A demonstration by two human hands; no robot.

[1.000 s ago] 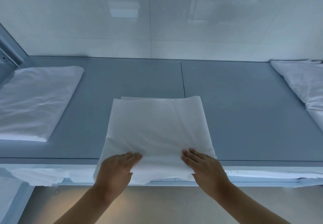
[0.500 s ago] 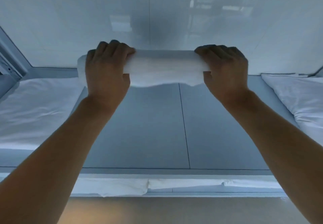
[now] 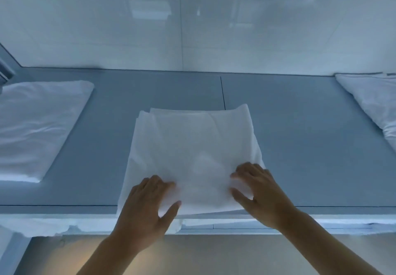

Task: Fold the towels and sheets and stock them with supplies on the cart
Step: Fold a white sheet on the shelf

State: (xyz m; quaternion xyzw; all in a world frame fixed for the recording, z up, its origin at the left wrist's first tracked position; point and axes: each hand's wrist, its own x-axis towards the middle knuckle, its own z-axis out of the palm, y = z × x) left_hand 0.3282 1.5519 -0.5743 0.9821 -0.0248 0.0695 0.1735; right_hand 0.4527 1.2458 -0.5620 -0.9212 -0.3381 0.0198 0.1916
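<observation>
A folded white sheet (image 3: 192, 152) lies flat in the middle of the grey table (image 3: 300, 146), its near edge hanging slightly over the front. My left hand (image 3: 145, 206) holds the sheet's near left part, fingers on top and thumb spread beneath a fold. My right hand (image 3: 261, 191) holds the near right part, the cloth pinched between curled fingers and thumb. The fingertips of both hands are blurred.
A folded white stack (image 3: 36, 129) lies at the table's left end, and another white pile (image 3: 372, 107) at the right end. A glossy white wall (image 3: 192, 28) rises behind the table. More white cloth (image 3: 53, 225) hangs below the front edge.
Half a second ago both hands held the sheet bunched up in the air near the wall. It now lies spread on the table, with my hands back at its near edge.
</observation>
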